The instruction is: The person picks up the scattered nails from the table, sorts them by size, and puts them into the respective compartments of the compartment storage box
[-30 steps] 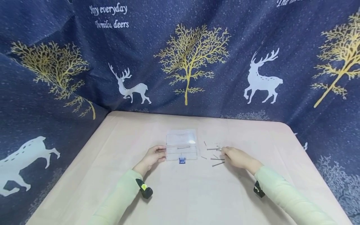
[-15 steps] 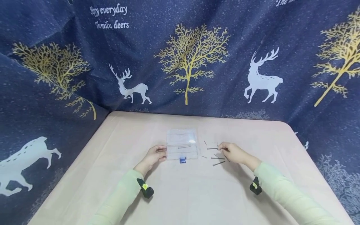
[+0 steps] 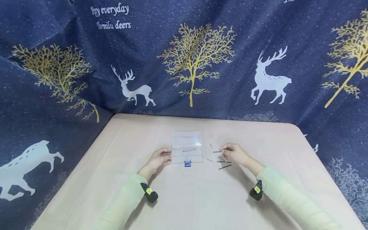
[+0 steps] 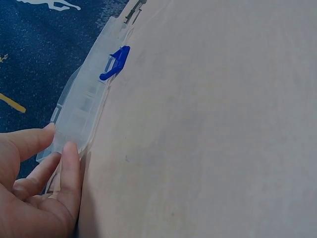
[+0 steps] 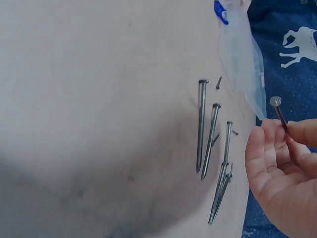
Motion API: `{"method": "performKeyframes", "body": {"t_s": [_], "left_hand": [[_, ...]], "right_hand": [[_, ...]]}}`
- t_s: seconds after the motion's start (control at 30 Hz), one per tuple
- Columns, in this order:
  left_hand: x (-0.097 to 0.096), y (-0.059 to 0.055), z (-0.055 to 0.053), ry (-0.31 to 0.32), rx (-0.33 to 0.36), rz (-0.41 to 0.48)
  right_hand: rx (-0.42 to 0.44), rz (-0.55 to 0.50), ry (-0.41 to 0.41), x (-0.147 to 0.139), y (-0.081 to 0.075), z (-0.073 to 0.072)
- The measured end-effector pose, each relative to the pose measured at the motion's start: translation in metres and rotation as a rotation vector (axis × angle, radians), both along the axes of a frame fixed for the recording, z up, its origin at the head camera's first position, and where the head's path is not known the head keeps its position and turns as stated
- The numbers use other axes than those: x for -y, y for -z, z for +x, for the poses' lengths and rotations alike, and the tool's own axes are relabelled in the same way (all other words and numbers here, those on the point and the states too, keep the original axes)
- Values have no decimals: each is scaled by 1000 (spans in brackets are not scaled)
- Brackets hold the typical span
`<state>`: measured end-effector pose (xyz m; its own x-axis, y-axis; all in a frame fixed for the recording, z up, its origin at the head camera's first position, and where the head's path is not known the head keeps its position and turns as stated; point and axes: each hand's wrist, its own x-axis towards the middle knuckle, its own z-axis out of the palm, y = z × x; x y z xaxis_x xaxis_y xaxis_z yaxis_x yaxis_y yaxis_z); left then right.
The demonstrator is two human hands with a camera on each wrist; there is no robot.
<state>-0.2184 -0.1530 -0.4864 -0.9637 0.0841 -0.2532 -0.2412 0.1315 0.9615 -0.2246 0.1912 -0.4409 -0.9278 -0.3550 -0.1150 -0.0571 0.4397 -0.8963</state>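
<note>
Deer-print navy cloth [image 3: 244, 86] hangs behind a pale, flat tabletop [image 3: 184, 198]. The clear open box [image 3: 195, 158] on it looks light, stiff, maybe crackable; my left hand [image 3: 157, 160] pinches its end. Right of it, my right hand [image 3: 236, 154] grips 1 nail [image 5: 280, 113]: rigid, probably slick, shank's the best hold imo.

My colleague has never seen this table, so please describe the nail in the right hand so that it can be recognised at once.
On the pale table, find the open clear box; loose nails lie to its right. By them is the right hand, pinching the nail with its flat head exposed. Unlike its neighbours, which lie on the table, this one is gripped.
</note>
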Motion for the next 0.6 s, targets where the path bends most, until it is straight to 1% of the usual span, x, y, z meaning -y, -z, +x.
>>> {"method": "performKeyframes", "body": {"t_s": [0.1,0.17,0.27,0.33,0.47,0.6], "left_hand": [[1,1,0,-1,-2,-5],[1,1,1,-5,-4,-1],[-1,2,1,-17,1,2],[-1,3,1,-23,2,9],[-2,3,1,-29,-7,11],[-2,4,0,-31,-9,14]], "right_hand": [[22,-17,28,5,-2,0],[34,-46,44,7,-2,0],[53,-119,50,9,-2,0],[83,-177,63,11,-3,0],[135,-251,94,17,-3,1],[164,-295,161,22,-4,1]]}}
